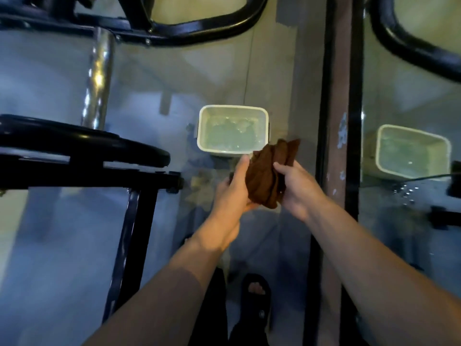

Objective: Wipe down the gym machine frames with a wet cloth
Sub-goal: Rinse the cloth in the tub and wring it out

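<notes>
Left of the tub (203, 126), a black frame (74, 156) crosses the view, with a chrome post (98, 78) rising behind it. The tub sits on the floor, holding water. Just below its near right corner, the left hand (230, 188) cups the brown cloth (270, 174) from the left, thumb along its edge. The right hand (298, 184) pinches the same bunched cloth from the right, fingers curled into it. Right of the tub a mirror (409, 96) reflects it. Below the tub, a sandalled foot (255, 293) stands.
</notes>
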Demonstrator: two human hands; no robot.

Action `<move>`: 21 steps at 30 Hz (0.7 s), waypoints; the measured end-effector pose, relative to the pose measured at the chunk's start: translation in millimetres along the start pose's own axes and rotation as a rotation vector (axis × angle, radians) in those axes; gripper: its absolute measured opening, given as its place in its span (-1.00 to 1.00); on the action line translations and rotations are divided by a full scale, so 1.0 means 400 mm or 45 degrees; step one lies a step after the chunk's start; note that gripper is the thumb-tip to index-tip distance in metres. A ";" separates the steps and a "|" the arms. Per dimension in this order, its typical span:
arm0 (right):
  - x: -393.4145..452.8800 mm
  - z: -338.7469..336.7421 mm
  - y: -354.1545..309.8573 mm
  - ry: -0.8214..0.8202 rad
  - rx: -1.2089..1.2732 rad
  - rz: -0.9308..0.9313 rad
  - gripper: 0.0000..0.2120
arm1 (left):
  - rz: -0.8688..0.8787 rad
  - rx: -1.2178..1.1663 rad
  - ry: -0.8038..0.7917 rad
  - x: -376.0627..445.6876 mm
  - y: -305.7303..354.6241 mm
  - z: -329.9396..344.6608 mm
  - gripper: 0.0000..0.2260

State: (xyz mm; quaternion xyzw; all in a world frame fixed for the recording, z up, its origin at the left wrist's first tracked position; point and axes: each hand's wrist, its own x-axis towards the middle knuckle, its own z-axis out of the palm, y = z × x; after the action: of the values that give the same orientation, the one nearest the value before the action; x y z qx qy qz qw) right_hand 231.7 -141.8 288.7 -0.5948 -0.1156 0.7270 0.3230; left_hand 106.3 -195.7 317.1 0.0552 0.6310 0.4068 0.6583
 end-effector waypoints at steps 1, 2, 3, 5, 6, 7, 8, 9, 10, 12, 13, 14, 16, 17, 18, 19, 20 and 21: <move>-0.029 -0.003 0.004 -0.022 -0.020 0.008 -0.68 | 0.001 -0.013 -0.002 -0.027 -0.010 -0.007 -0.68; -0.056 -0.010 0.004 -0.033 -0.029 0.008 -0.68 | -0.001 -0.042 0.000 -0.050 -0.020 -0.009 -0.72; -0.082 -0.024 0.008 -0.052 -0.027 0.008 -0.68 | -0.001 -0.096 0.020 -0.077 -0.033 -0.010 -0.73; -0.121 -0.045 0.022 -0.084 0.014 0.040 -0.66 | 0.000 -0.210 0.063 -0.117 -0.058 -0.019 -0.72; -0.144 -0.049 0.028 -0.089 0.013 0.050 -0.66 | 0.002 -0.235 0.069 -0.135 -0.066 -0.022 -0.72; -0.168 -0.049 0.037 -0.103 -0.024 0.062 -0.66 | 0.004 -0.234 0.067 -0.151 -0.075 -0.028 -0.72; -0.185 -0.046 0.044 -0.117 -0.085 0.066 -0.66 | -0.002 -0.226 0.053 -0.159 -0.082 -0.032 -0.72; -0.213 -0.038 0.061 -0.113 -0.142 0.070 -0.67 | -0.009 -0.218 0.042 -0.179 -0.096 -0.049 -0.72; -0.231 -0.032 0.073 -0.091 -0.180 0.070 -0.71 | -0.019 -0.226 0.037 -0.195 -0.102 -0.063 -0.71; -0.262 -0.029 0.098 -0.033 -0.211 0.079 -0.79 | -0.058 -0.280 0.049 -0.226 -0.115 -0.096 -0.68; -0.280 -0.025 0.111 -0.019 -0.182 0.093 -0.79 | -0.084 -0.307 0.057 -0.241 -0.122 -0.121 -0.66; -0.295 -0.019 0.121 -0.012 -0.147 0.100 -0.78 | -0.114 -0.330 0.068 -0.252 -0.126 -0.143 -0.65; -0.324 -0.007 0.147 -0.041 -0.114 0.092 -0.74 | -0.190 -0.336 0.110 -0.279 -0.131 -0.183 -0.65; -0.341 0.004 0.159 -0.084 -0.117 0.077 -0.72 | -0.223 -0.307 0.158 -0.288 -0.133 -0.196 -0.65; -0.362 0.020 0.174 -0.134 -0.133 0.055 -0.73 | -0.238 -0.252 0.215 -0.302 -0.134 -0.213 -0.66; -0.383 0.038 0.187 -0.180 -0.170 0.022 -0.75 | -0.236 -0.165 0.289 -0.316 -0.139 -0.230 -0.68; -0.404 0.054 0.200 -0.216 -0.205 -0.016 -0.78 | -0.221 -0.068 0.358 -0.335 -0.141 -0.242 -0.72; -0.423 0.068 0.214 -0.245 -0.245 -0.042 -0.80 | -0.188 0.000 0.363 -0.352 -0.140 -0.255 -0.75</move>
State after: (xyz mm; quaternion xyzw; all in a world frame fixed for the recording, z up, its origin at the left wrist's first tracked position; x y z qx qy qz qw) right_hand 192.0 -303.9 382.3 -0.5485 -0.2252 0.7608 0.2639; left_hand 61.0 -363.1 374.6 -0.0495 0.7204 0.3609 0.5902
